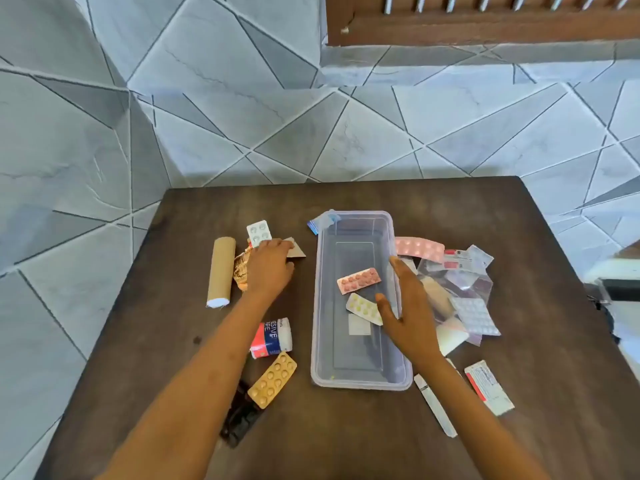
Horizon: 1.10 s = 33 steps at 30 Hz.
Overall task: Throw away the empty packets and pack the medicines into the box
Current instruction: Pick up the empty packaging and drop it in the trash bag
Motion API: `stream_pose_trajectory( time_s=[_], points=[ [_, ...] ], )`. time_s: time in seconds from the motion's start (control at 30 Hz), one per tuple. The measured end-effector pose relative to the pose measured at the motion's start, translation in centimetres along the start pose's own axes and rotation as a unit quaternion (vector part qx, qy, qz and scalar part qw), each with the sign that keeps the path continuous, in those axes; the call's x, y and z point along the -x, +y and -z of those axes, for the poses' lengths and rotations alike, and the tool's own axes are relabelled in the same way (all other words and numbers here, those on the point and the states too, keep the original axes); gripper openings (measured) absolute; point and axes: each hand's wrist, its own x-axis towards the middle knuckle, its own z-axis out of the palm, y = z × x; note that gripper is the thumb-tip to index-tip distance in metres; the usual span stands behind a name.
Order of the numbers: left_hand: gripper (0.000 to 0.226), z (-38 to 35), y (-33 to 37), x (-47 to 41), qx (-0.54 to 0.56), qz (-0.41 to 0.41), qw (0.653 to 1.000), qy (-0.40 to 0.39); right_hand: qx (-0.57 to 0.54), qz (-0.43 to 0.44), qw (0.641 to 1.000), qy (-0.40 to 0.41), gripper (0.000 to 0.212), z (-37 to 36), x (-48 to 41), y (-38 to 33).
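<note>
Medicines wait by our fingers. Our right hand [407, 306] hovers open and empty over the clear plastic box [360, 382] at mid-frame, just left of the pile of strips and bags [464, 292]. Our left hand [270, 268] presses flat on crumpled gold foil [241, 271] and brown card [297, 250], left of the box; we cannot tell if it grips them.

Table [346, 445]: dark brown, wood grain. Box [360, 381]: clear plastic, faint bluish tint; in it one pink blister strip [359, 280] and one pale yellow strip [363, 308]. Left of box: orange-gold blister [272, 380], red-white-navy tape roll [272, 337] (white lettering), tan cardboard tube [221, 271], silver-white blister [259, 232]. Right: paler pink strip [419, 248], white-and-red sachet [489, 388]. Floor [242, 116]: grey-white tiles, angular dark lines.
</note>
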Motion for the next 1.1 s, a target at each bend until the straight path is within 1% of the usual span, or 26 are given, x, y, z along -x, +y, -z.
stream_pose_trajectory(
  time_s=[0.07,0.13,0.2,0.27,0.33,0.37,0.5,0.6,0.67,0.7,0.8,0.83,0.87,0.9,0.97,1.03,1.1],
  points=[
    [0.042,-0.2,-0.2,-1.4,-0.034,-0.022,0.999,-0.034,0.005,-0.012,1.0,0.016,0.074,-0.5,-0.7,0.3],
    [0.04,-0.6,-0.2,-2.3,-0.05,-0.037,0.997,-0.054,0.013,-0.023,0.999,0.02,0.069,-0.9,-0.9,0.6],
    [0.031,-1.0,-0.1,-2.9,-0.046,-0.042,0.997,-0.046,0.028,-0.028,0.999,0.026,0.068,-1.3,-0.9,0.8],
    [0.024,-1.0,-0.1,-3.1,-0.025,-0.03,0.999,-0.023,0.036,-0.036,0.998,0.024,0.079,-1.2,-1.1,0.7],
    [0.025,-0.8,0.1,-3.3,0.004,-0.016,1.0,-0.004,0.035,-0.054,0.998,0.023,0.085,-1.0,-1.1,0.7],
    [0.027,-0.5,0.3,-3.2,0.024,-0.009,1.0,0.014,0.026,-0.066,0.997,0.025,0.082,-0.9,-1.2,0.6],
    [0.025,2.1,2.1,-2.3,0.134,0.036,0.983,0.121,0.01,-0.103,0.994,0.046,0.053,0.3,-1.6,0.4],
    [0.023,3.7,3.8,-1.3,0.192,0.037,0.969,0.151,0.056,-0.122,0.99,0.05,0.047,1.8,-1.6,1.0],
    [0.026,4.1,5.2,-0.7,0.227,0.028,0.962,0.148,0.118,-0.123,0.985,0.04,0.051,3.1,-1.7,1.9],
    [0.027,4.1,5.7,-0.4,0.241,0.02,0.959,0.145,0.161,-0.13,0.978,0.022,0.057,3.5,-1.8,2.4],
    [0.027,3.6,7.3,0.8,0.249,-0.003,0.959,0.137,0.287,-0.17,0.941,-0.062,0.082,5.3,-2.3,4.1],
    [0.027,3.4,7.8,1.3,0.245,-0.008,0.96,0.134,0.309,-0.182,0.93,-0.083,0.087,5.6,-2.5,4.6],
    [0.027,3.3,8.4,1.7,0.242,-0.012,0.962,0.126,0.322,-0.19,0.922,-0.098,0.088,6.0,-2.7,5.0],
    [0.026,3.2,8.9,2.3,0.24,-0.02,0.963,0.122,0.327,-0.193,0.919,-0.108,0.084,6.2,-2.8,5.4],
    [0.023,2.9,9.8,3.4,0.233,-0.033,0.965,0.113,0.333,-0.187,0.918,-0.103,0.066,6.6,-3.0,5.8],
    [0.021,2.7,10.3,4.1,0.23,-0.036,0.967,0.104,0.338,-0.174,0.921,-0.08,0.047,6.7,-3.0,5.8],
    [0.022,2.5,10.5,4.7,0.231,-0.033,0.968,0.098,0.331,-0.166,0.927,-0.057,0.037,6.9,-3.0,5.6]
  ],
)
